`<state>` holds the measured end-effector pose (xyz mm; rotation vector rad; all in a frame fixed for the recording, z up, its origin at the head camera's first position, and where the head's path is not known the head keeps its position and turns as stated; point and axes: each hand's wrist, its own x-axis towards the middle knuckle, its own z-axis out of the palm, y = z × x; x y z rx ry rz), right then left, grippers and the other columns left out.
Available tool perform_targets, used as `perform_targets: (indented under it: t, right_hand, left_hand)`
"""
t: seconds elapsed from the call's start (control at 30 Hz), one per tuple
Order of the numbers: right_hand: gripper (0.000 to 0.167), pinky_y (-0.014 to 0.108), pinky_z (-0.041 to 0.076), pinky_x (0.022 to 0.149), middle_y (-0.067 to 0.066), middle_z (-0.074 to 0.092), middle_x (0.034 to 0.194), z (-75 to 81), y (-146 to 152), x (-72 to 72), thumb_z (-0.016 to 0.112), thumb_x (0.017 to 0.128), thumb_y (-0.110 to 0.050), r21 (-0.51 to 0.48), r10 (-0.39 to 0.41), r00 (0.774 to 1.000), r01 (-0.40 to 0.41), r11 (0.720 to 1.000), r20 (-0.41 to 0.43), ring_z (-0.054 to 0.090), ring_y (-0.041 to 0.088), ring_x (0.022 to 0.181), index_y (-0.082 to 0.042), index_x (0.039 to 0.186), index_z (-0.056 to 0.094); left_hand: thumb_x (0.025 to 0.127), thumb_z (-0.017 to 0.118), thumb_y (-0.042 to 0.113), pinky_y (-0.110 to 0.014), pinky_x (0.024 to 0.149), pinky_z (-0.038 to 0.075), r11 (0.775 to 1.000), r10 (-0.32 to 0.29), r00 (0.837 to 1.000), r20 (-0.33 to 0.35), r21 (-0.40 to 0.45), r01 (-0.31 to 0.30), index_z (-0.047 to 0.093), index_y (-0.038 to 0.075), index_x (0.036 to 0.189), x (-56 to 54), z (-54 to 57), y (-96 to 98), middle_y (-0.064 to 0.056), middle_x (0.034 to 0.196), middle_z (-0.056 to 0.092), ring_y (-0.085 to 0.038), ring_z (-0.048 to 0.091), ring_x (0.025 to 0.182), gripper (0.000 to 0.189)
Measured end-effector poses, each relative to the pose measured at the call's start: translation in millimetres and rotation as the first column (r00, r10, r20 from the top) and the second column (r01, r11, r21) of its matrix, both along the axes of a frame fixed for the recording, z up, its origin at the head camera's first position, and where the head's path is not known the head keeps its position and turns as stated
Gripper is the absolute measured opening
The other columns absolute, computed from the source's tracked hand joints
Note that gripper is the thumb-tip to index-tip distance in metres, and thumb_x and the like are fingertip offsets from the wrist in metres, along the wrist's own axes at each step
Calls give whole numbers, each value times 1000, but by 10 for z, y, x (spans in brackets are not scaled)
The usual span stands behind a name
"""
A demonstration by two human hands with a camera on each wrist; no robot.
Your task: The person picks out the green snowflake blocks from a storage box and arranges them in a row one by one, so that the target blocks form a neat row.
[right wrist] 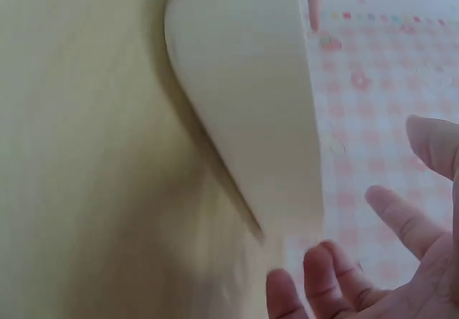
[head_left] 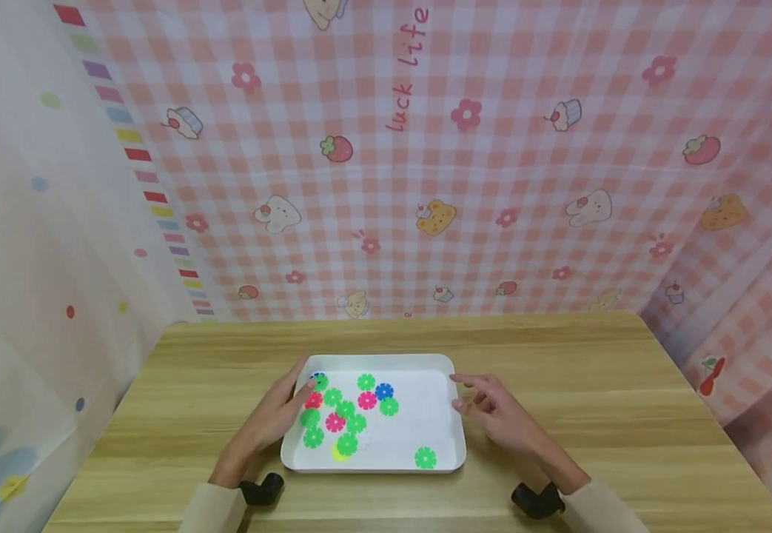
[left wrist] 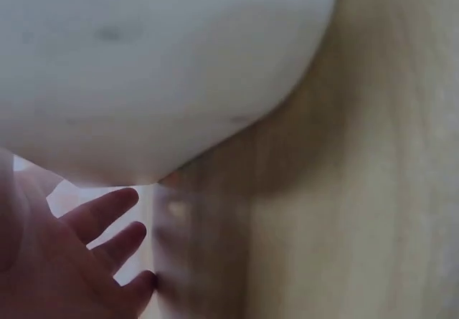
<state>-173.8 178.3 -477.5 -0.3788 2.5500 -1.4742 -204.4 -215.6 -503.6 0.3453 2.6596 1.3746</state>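
Note:
A white rectangular tray point(head_left: 419, 363) lies on the table, holding several notched plastic discs, mostly green. My left hand point(head_left: 275, 411) holds its left side, thumb over the rim beside a green disc point(head_left: 320, 382) and the other fingers outside. In the left wrist view, spread fingers point(left wrist: 118, 247) show past the tray wall point(left wrist: 158, 68). Over at the right rim, my right hand point(head_left: 502, 414) has its index finger and thumb extended with fingertips right at the edge. The right wrist view shows those fingers point(right wrist: 401, 222) loosely spread, holding nothing.
Pink discs point(head_left: 367, 400), a blue disc point(head_left: 384, 391) and a yellow one point(head_left: 340, 453) lie among the green, mostly in the tray's left half. One green disc point(head_left: 425, 457) lies alone near the front right. A checked curtain point(head_left: 465, 163) hangs behind the wooden table point(head_left: 559, 348).

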Motion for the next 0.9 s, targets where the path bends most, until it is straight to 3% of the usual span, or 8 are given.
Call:
perform_targets:
  t: [0.1, 0.3, 0.4, 0.53, 0.67, 0.9]
  right_hand:
    - [48, 34, 41, 79, 13, 45, 135, -44, -112, 38, 68, 94, -34, 5, 7, 999, -7, 1000, 50, 47, 24, 99, -15, 137, 59]
    - [45, 35, 40, 78, 17, 42, 138, -144, -251, 128, 78, 85, -29, 25, -4, 998, 2, 1000, 66, 45, 26, 98, -17, 127, 66]
    - [42, 47, 44, 89, 20, 40, 143, -172, -302, 171, 83, 81, -26, 31, -19, 997, 17, 999, 73, 45, 34, 114, -21, 119, 70]
    - [34, 61, 35, 102, 22, 39, 146, -190, -356, 211, 88, 74, -24, 72, -51, 997, 47, 996, 61, 35, 40, 130, -27, 104, 74]
    - [31, 62, 33, 102, 23, 39, 147, -193, -384, 236, 91, 68, -22, 115, -62, 997, 58, 992, 34, 35, 41, 128, -29, 93, 75]
    - [31, 61, 29, 99, 22, 37, 150, -189, -426, 265, 93, 64, -28, 199, -57, 998, 54, 978, 9, 34, 39, 126, -35, 87, 74]
  left_hand:
    - [107, 39, 39, -55, 121, 8, 1000, -1, 1000, 28, 15, 0, 11, 13, 160, 10, -18, -5, -11, 166, 12, -31, 8, 153, 65]
    - [107, 39, 41, -64, 118, 5, 999, 30, 996, 79, -37, -27, 10, 19, 161, 40, -52, -12, -11, 166, 13, -37, 7, 151, 65]
    - [107, 39, 40, -66, 117, 6, 999, 30, 996, 78, -45, -27, 10, 19, 161, 40, -63, -6, -11, 166, 13, -39, 7, 150, 65]
    - [106, 40, 41, -67, 116, 8, 998, 34, 997, 72, -63, -30, 10, 22, 161, 45, -83, 9, -11, 166, 13, -39, 8, 150, 65]
    - [106, 40, 45, -67, 116, 8, 997, 34, 997, 69, -71, -29, 11, 24, 161, 46, -82, 17, -11, 165, 14, -38, 8, 149, 66]
    - [104, 40, 51, -67, 116, 9, 997, 46, 996, 75, -73, -40, 13, 26, 160, 48, -92, 1, -10, 165, 16, -37, 9, 149, 68]
